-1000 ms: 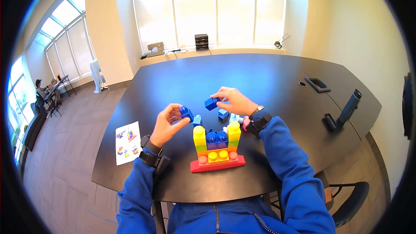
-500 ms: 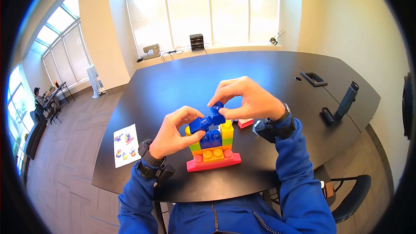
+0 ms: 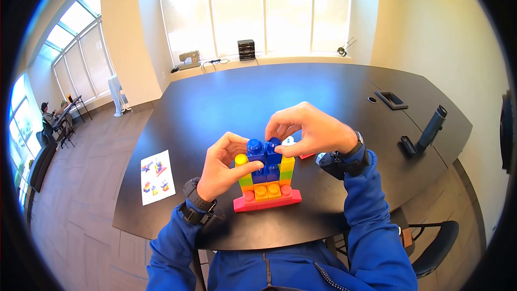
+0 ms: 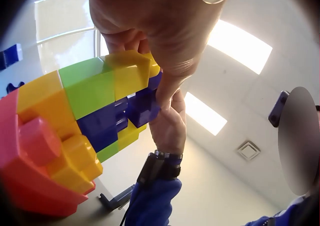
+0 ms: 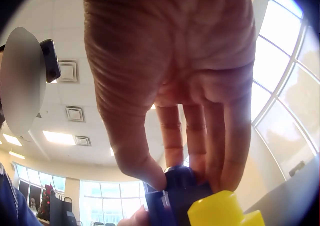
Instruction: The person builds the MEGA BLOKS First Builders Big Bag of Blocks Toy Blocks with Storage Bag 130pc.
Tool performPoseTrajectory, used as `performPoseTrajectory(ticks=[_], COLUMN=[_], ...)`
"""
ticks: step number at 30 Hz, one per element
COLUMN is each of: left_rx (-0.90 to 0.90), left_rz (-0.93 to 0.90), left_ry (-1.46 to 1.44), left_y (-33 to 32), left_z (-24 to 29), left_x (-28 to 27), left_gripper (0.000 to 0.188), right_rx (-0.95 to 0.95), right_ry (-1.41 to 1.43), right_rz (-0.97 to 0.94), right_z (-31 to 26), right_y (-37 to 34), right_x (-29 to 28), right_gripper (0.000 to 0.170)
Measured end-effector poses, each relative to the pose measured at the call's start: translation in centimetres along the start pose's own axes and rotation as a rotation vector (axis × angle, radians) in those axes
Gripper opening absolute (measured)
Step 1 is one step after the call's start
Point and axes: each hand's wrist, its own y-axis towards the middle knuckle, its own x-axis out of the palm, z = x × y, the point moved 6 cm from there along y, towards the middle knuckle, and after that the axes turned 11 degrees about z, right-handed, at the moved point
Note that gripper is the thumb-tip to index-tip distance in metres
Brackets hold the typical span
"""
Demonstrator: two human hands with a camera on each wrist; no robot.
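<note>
A toy-block structure stands on the table, with a red base (image 3: pixel 267 201), orange blocks (image 3: pixel 267 191) above it and a green-and-yellow column at each side. Between the columns, my left hand (image 3: pixel 219 170) pinches one blue block (image 3: pixel 254 150) with its thumb in front. Beside it, my right hand (image 3: pixel 313 129) grips another blue block (image 3: pixel 273 153) between thumb and fingers. Both sit over the lower blue blocks (image 4: pixel 97 126), whose studs show in a narrow gap in the left wrist view. In the right wrist view, a yellow block (image 5: pixel 217 209) is close below my fingers.
A sheet with printed pictures (image 3: pixel 158 178) lies on the table at the left. At the right are a dark bottle (image 3: pixel 432 129) and a small black case (image 3: pixel 407 146). Partly hidden behind my right hand are a few loose pieces. A chair (image 3: pixel 436 250) stands at the right edge.
Both hands have brought their blue blocks inward and down, from apart behind the structure to side by side between its columns. The blocks have gone from tilted to upright.
</note>
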Motion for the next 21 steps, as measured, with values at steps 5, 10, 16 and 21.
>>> performPoseTrajectory(ticks=[5, 10, 16, 21], left_rx=[-0.050, -0.074, -0.096, -0.106], left_rz=[-0.038, -0.077, -0.111, -0.150], left_ry=[0.124, 0.142, 0.163, 0.254], left_y=[-0.5, -1.0, -1.5, -2.1], left_z=[-1.5, -2.6, -3.0, -3.3], left_x=[-0.1, -0.3, -0.3, 0.0], left_gripper=[0.045, 0.043, 0.044, 0.046], right_rx=[0.033, 0.035, -0.004, 0.001], right_ry=[0.001, 0.030, -0.032, -0.039], right_rz=[-0.039, -0.078, -0.107, -0.108], right_z=[0.4, 1.7, 2.2, 2.0], right_y=[0.0, -0.2, -0.1, -0.1], right_x=[0.3, 1.2, 1.8, 2.3], right_gripper=[0.021, 0.022, 0.022, 0.021])
